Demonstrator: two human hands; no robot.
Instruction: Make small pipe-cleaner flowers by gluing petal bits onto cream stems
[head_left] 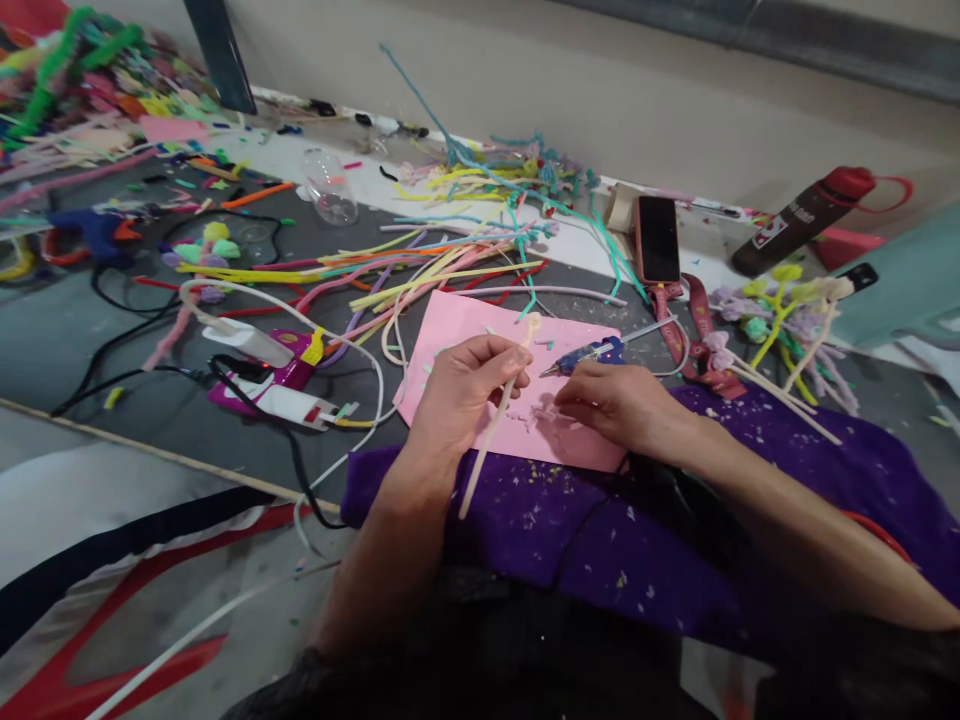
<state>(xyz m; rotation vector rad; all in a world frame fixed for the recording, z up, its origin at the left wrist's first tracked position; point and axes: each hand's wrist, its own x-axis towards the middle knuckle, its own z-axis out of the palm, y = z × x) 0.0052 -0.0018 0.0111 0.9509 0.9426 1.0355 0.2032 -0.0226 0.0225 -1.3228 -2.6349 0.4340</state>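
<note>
Pinched in my left hand [476, 385] is a cream pipe cleaner [487, 455], its small curled tip showing above the fingers and its long stem slanting down to the left. My right hand [607, 400] hovers over the right part of a pink sheet [450, 325], its fingers bent together; whether anything small is between them is too unclear to tell. Just behind the right hand lies a blue glue gun [589, 355], its nozzle pointing left and a clear glue stick out of its back. Small scraps are scattered on the pink sheet.
Loose pipe cleaners [420, 265] spread behind the sheet. A purple power strip [277, 375] with cables is on the left. Towards the right are a phone [658, 240], a dark bottle [799, 225] and finished pipe-cleaner flowers [757, 315]. Purple cloth [540, 520] covers the near edge.
</note>
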